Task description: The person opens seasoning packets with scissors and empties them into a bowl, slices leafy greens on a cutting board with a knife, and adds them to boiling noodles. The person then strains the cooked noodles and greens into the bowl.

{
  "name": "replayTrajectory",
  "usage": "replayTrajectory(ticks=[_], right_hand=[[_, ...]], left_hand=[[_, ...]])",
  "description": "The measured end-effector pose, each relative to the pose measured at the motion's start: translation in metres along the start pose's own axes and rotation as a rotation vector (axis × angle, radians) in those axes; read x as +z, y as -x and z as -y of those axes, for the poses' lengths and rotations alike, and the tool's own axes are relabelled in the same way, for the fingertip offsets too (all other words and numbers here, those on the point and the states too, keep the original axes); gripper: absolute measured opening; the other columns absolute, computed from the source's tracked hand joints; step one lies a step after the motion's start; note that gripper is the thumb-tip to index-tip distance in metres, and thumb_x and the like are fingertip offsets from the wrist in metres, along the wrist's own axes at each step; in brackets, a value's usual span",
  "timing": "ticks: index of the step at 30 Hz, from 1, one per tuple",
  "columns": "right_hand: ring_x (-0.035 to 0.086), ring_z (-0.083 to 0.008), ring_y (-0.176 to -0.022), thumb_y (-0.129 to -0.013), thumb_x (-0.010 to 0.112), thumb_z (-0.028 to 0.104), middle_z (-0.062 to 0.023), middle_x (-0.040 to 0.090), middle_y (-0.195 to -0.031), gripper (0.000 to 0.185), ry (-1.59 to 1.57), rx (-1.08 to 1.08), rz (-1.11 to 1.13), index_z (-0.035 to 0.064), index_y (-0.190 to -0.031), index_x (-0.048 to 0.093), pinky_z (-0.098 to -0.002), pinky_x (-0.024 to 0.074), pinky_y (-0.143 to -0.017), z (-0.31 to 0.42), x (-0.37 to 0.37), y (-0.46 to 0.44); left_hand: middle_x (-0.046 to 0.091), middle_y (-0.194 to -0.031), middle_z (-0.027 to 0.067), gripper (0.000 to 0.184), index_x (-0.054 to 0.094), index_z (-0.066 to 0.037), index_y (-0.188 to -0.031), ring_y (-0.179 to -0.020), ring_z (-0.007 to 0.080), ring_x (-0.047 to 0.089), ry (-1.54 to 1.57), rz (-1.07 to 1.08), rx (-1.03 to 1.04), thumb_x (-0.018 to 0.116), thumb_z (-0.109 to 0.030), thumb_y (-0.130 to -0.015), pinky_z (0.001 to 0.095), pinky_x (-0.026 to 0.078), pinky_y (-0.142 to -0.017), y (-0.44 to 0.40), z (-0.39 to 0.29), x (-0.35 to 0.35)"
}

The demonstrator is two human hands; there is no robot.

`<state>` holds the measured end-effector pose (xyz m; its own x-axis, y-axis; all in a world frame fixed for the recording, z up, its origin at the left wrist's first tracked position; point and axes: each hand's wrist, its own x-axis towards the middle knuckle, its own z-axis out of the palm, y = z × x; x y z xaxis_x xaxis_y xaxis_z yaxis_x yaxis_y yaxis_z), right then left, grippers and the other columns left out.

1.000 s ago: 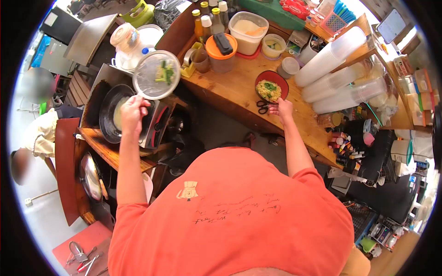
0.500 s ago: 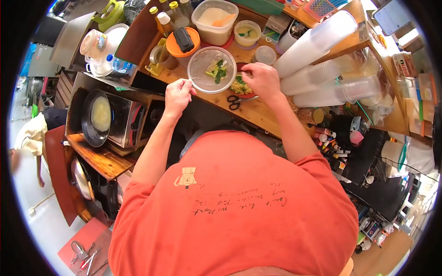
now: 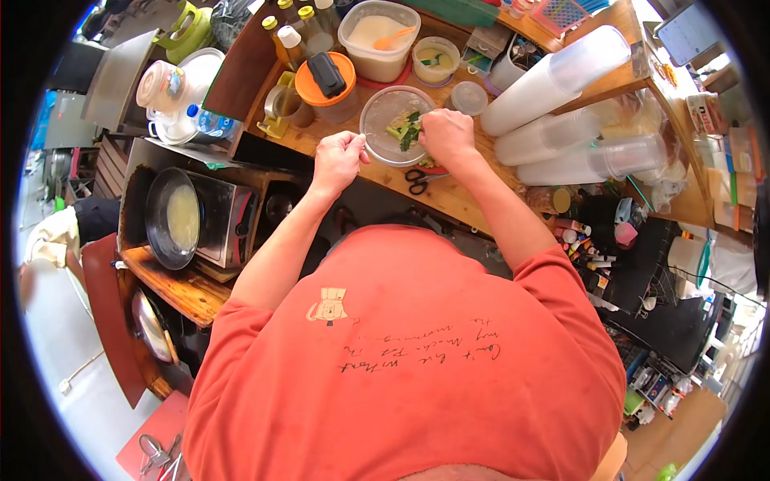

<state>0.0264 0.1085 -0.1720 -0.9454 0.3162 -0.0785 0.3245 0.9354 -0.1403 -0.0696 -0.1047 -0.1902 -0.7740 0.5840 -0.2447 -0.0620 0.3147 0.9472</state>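
Note:
My left hand [image 3: 341,164] pinches the near-left rim of a round translucent plastic bowl [image 3: 378,128], held above the counter. Chopped green leaves and pale pieces [image 3: 407,130] lie inside the bowl. My right hand [image 3: 449,138] is over the bowl's right side, its fingers pressed together; whatever they hold is hidden. Beneath the bowl, a red dish [image 3: 435,169] with chopped food is mostly covered. Black-handled scissors [image 3: 417,183] lie on the wooden counter just in front of it.
A white tub with an orange scoop [image 3: 391,38], an orange-lidded container [image 3: 330,100] and a small tub [image 3: 435,60] stand behind. Stacked plastic cups [image 3: 557,80] are at the right. To the left, a frying pan [image 3: 173,218] with pale yellow contents sits on a stove. Another person [image 3: 52,236] is far left.
The plastic bowl has moved right and slightly down in my left hand, now covering most of the red dish. My right hand has gone from the red dish to the bowl's contents.

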Motion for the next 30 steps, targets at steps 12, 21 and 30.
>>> replayTrajectory(ticks=[12, 21, 30], right_hand=[[0.070, -0.0319, -0.082, -0.077, 0.070, 0.028, -0.0109, 0.072, -0.083, 0.016, -0.167, -0.030, -0.136, 0.0131, -0.077, 0.075, -0.0435, 0.0545, -0.075, 0.003, -0.022, 0.003], [0.069, -0.0303, -0.081, -0.078, 0.072, 0.020, -0.0132, 0.071, -0.082, 0.019, -0.608, 0.548, -0.095, 0.0110, -0.094, 0.078, -0.0410, 0.0540, -0.074, -0.063, -0.027, 0.103], [0.069, -0.0218, -0.079, -0.080, 0.072, 0.017, -0.0092, 0.072, -0.087, 0.033, -0.761, 0.723, -0.259, 0.0068, -0.112, 0.075, -0.0344, 0.0537, -0.072, -0.116, 0.161, 0.192]], left_hand=[[0.067, -0.062, 0.0037, 0.028, 0.070, 0.000, -0.078, -0.054, 0.0089, 0.055, -0.023, -0.039, 0.010, 0.061, -0.018, -0.097, 0.0289, 0.045, -0.054, -0.008, 0.007, -0.014], [0.066, -0.065, 0.0041, 0.025, 0.067, -0.001, -0.082, -0.051, 0.0066, 0.054, -0.161, -0.091, 0.193, 0.060, -0.017, -0.100, 0.0276, 0.044, -0.049, -0.015, 0.008, 0.008], [0.060, -0.072, 0.0071, 0.026, 0.061, -0.001, -0.103, -0.069, 0.0233, 0.062, -0.990, 0.101, 1.184, 0.060, -0.005, -0.077, 0.0361, 0.049, -0.078, -0.023, 0.026, 0.057]])
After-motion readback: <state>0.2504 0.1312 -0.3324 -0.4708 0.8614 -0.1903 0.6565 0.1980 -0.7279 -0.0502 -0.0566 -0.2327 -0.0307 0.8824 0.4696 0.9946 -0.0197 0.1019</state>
